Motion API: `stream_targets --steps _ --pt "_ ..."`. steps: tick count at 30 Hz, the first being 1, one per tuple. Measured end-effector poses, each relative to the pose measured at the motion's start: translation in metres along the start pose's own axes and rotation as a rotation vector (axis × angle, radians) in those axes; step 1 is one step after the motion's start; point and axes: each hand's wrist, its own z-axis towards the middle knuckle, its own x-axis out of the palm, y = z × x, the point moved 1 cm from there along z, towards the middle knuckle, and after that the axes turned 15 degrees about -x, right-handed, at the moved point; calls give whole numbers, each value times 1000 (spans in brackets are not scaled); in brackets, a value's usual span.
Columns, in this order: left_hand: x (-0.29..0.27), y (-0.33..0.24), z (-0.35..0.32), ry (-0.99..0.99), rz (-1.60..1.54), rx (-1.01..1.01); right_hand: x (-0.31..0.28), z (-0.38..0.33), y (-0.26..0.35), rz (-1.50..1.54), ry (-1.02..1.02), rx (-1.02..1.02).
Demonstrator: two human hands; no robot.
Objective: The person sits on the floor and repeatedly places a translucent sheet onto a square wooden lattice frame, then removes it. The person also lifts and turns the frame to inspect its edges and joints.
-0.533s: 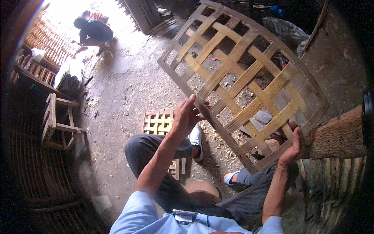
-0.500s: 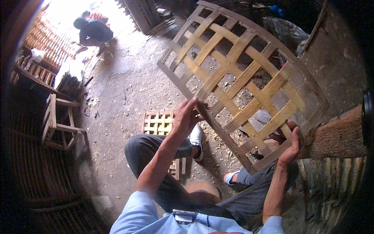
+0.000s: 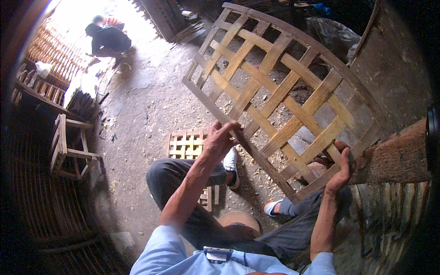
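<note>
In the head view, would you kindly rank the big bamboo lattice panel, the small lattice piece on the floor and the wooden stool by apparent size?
1. big bamboo lattice panel, held up nearest the camera
2. and 3. wooden stool and small lattice piece: too alike to rank.

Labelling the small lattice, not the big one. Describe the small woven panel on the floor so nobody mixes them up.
Start at the big bamboo lattice frame that both hands hold up in the middle of the view. Below its lower left edge, past the left hand, a small square lattice panel lies flat on the dusty floor by the person's knee. It is far smaller, pale, tightly gridded and untouched.
</note>
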Motion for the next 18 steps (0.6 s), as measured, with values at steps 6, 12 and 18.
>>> stream_targets --steps 6,12,18 --pt "-2 -6 -7 -75 -25 13 10 -4 9 7 7 34" --pt "7 0 -8 -78 162 -34 1 -4 0 32 27 -13" --pt "2 8 1 30 185 32 -2 0 0 -13 21 -27"
